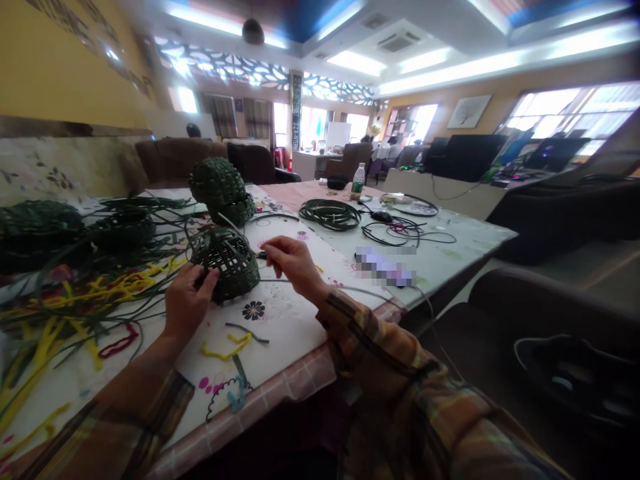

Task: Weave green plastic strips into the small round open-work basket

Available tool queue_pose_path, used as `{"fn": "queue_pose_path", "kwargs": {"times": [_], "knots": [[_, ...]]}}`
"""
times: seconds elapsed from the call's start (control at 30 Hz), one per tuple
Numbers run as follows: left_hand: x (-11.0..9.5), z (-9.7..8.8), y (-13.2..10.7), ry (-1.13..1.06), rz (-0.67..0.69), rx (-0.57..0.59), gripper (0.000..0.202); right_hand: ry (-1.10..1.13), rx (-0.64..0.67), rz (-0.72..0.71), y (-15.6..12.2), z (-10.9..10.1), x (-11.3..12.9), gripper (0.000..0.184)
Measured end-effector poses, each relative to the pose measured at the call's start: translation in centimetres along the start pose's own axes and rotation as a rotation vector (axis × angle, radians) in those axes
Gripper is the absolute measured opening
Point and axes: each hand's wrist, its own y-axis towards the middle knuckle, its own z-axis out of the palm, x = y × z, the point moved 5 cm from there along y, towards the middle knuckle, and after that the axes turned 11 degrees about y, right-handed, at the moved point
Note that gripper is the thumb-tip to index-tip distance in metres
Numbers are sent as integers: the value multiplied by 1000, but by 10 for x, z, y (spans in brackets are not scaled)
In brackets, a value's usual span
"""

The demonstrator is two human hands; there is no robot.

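Observation:
A small dark green woven basket (235,263) with an open lattice sits on the table in front of me. My left hand (193,293) is closed on its near left side, thumb and fingers pinching the weave. To the right of the basket, my right hand (293,263) is closed in a pinch on a thin dark green strip (262,254), of which only a short end shows at the fingertips. A paler strip (233,222) curves up from the top of the basket. Just behind stands another dark green woven piece (216,183), rounded and taller.
Yellow fuzzy stems (130,283) and loose green strips crowd the left side. A green coil (330,214), a black mouse (382,217), a bottle (358,181) and a blurred-out flat object (385,267) lie right. A dark chair (550,333) stands beyond the table's right edge.

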Motion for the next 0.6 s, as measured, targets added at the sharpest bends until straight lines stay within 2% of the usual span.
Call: {"fn": "queue_pose_path", "kwargs": {"times": [0.07,0.1,0.2,0.3,0.47,0.6], "knots": [[2,1,1,-10,1,22,36,-248,-59,-182,14,-2,3,17],[4,2,1,-17,1,32,35,-344,-42,-235,22,0,1,21],[7,3,3,-36,8,57,32,-463,69,-261,39,8,-15,27],[7,2,3,-40,31,67,33,-420,98,-220,45,11,-31,25],[0,3,3,-36,41,54,36,-96,150,-25,39,10,-60,30],[-1,9,0,-67,8,18,33,-4,162,28,36,8,-68,35]]}}
